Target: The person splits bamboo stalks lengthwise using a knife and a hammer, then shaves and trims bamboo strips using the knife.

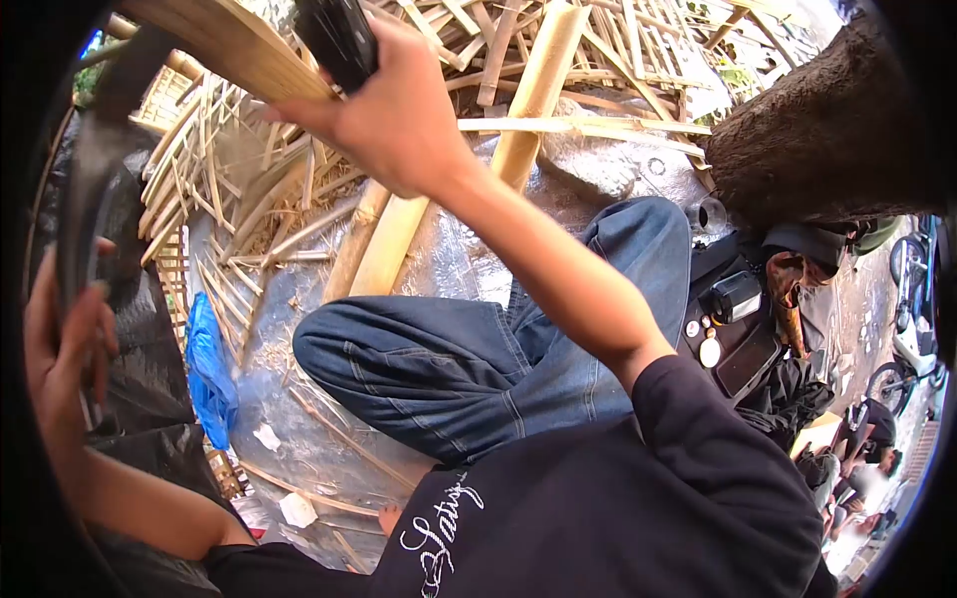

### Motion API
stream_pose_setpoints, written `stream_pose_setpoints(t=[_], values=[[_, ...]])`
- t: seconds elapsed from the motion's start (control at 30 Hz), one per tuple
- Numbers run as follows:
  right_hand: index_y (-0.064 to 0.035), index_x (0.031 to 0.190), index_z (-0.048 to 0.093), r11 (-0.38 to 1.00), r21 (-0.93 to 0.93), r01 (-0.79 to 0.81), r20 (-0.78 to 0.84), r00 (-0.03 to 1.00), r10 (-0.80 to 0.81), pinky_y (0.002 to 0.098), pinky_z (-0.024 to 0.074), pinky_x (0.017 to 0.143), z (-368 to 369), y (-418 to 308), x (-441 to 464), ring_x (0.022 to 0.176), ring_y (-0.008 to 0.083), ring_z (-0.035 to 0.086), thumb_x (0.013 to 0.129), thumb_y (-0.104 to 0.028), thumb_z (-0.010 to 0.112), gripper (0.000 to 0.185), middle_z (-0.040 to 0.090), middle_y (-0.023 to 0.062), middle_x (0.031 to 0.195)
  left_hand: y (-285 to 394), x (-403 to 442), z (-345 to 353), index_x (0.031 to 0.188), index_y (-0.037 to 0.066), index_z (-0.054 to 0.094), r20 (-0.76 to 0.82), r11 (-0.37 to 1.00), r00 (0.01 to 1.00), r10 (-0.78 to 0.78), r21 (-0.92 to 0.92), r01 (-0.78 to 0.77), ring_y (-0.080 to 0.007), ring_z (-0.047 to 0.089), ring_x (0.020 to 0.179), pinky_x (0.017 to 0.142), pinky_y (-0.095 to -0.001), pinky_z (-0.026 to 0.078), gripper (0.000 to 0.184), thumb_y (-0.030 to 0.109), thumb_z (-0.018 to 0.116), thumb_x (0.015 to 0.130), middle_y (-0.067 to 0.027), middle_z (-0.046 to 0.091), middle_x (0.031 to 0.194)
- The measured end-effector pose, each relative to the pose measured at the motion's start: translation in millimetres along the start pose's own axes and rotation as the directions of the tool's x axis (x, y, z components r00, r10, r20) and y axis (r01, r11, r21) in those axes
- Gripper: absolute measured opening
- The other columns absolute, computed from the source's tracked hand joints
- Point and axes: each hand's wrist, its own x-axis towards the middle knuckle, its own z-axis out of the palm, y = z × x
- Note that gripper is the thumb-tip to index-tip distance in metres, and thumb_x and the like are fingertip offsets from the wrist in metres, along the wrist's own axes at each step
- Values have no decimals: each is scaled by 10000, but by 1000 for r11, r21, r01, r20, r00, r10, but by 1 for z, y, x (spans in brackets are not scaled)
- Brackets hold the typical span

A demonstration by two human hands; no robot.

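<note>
My right hand (399,120) reaches to the upper left, its fingers around a black, hard-edged object (342,40) whose kind I cannot make out. One digit of that hand lies against a broad split bamboo piece (234,50), which runs out of the top edge. At the far left my left hand (70,334) has its fingers bent around a long, dark, flat object (92,199). That object is smeared by motion and stands up along the view's edge. My crossed legs in blue jeans (429,369) are below the right hand.
Split bamboo strips (249,189) are heaped ahead, with a wide bamboo length (543,70) among them. A blue plastic bag (209,369) lies at left. At right are a tree trunk (817,120), a black bag (748,349) and bicycles (912,339). People sit at the far lower right.
</note>
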Motion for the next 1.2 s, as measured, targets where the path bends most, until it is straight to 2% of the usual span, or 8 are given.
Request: stream_pose_setpoints(t=[0.13, 0.2, 0.37, 0.47, 0.6, 0.73, 0.87, 1.2], values=[[7, 1037, 636, 992, -40, -123, -241, 964, 110, 327, 517, 665, -4, 65, -58, 654, 166, 617, 656, -214, 893, 510, 671, 105, 752, 1, 29, 106, 960, 19, 628, -99, 955, 969, 226, 219, -201, -56, 457, 529, 489, -262, 349, 289, 290, 715, 907, 13, 510, 657], [-14, 1039, 643, 962, -87, -257, -300, 928, 221, 313, 516, 663, -16, 89, -83, 665, 147, 622, 688, -192, 880, 459, 679, 93, 763, 19, 34, 148, 921, -8, 617, 30, 987, 999, 27, 159, -31, -131, 532, 603, 570, -336, 403, 265, 241, 703, 902, -52, 554, 649], [-8, 1021, 637, 893, -178, -413, -334, 879, 340, 350, 505, 648, -32, 134, -123, 637, 179, 592, 729, -216, 856, 420, 652, 105, 734, -31, 74, 214, 756, -13, 587, -9, 959, 998, 60, 277, -56, -422, 590, 642, 660, -469, 472, 188, 172, 616, 780, -215, 620, 722], [10, 995, 636, 895, -194, -402, -347, 881, 321, 359, 489, 624, -33, 134, -135, 607, 181, 548, 741, -258, 855, 430, 618, 103, 704, -46, 89, 228, 747, 2, 620, -136, 887, 972, 191, 448, -112, -473, 599, 768, 728, -531, 474, 180, 178, 585, 763, -240, 640, 774], [-2, 924, 626, 887, -247, -391, -293, 902, 316, 314, 412, 536, -54, 122, -133, 547, 113, 432, 847, -350, 779, 388, 509, 46, 609, -45, 110, 224, 814, -5, 679, -13, 910, 997, -77, 408, 76, -449, 613, 907, 833, -528, 481, 237, 200, 561, 801, -271, 646, 847], [-14, 913, 627, 861, -113, -495, -223, 857, 464, 293, 365, 481, -93, 72, -99, 525, 70, 451, 988, -368, 597, 363, 521, -4, 586, -56, 114, 228, 781, -65, 644, -151, 912, 984, 97, 409, -27, -476, 615, 870, 828, -534, 485, 240, 167, 582, 786, -304, 636, 824], [-61, 938, 604, 898, -204, -390, -67, 921, 384, 187, 287, 412, -119, 8, -51, 459, 10, 388, 1016, -433, 525, 388, 464, -59, 603, -39, 110, 227, 969, -87, 638, -14, 911, 978, -207, 361, 198, -459, 622, 997, 914, -509, 485, 344, 214, 585, 812, -331, 636, 1010], [2, 967, 627, 895, -245, -374, 101, 908, 407, 244, 349, 501, -79, -34, -41, 565, 36, 446, 979, -393, 611, 396, 505, -27, 636, -60, 78, 246, 907, -75, 650, -38, 916, 966, -256, 309, 255, -435, 667, 925, 868, -477, 530, 291, 172, 630, 755, -304, 673, 919]])
